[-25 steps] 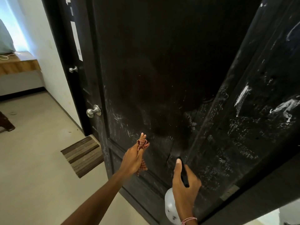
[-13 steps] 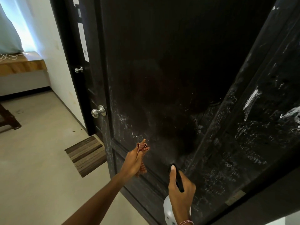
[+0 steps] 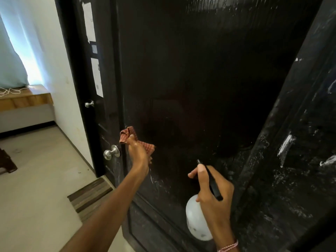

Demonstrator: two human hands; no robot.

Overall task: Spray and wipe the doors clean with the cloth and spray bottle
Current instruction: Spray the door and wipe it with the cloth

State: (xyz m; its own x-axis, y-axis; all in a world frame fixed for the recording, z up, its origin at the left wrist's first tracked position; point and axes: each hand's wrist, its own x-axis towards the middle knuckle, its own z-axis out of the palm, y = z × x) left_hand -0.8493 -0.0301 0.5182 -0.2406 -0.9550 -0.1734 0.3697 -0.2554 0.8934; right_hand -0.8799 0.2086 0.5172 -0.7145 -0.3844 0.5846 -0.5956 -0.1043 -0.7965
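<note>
A tall black door (image 3: 200, 79) fills the middle of the head view, with white smears low down. My left hand (image 3: 139, 155) grips a bunched red checked cloth (image 3: 128, 135) against the door's left edge, just right of the silver knob (image 3: 111, 152). My right hand (image 3: 211, 195) holds a white spray bottle (image 3: 196, 220) by its black trigger head, whose nozzle (image 3: 199, 161) points at the door. A second black door panel (image 3: 300, 170) on the right is streaked with white marks.
A further black door with a small knob (image 3: 89, 104) and paper notices (image 3: 97, 79) stands behind on the left. A striped doormat (image 3: 89, 194) lies on the beige floor (image 3: 36, 179). A wooden ledge (image 3: 23, 99) and pale curtain (image 3: 11, 66) are far left.
My left hand has risen with the cloth, from the lower panel to knob height near the door's left edge. My right hand keeps the bottle aimed at the door. The view has tilted upward.
</note>
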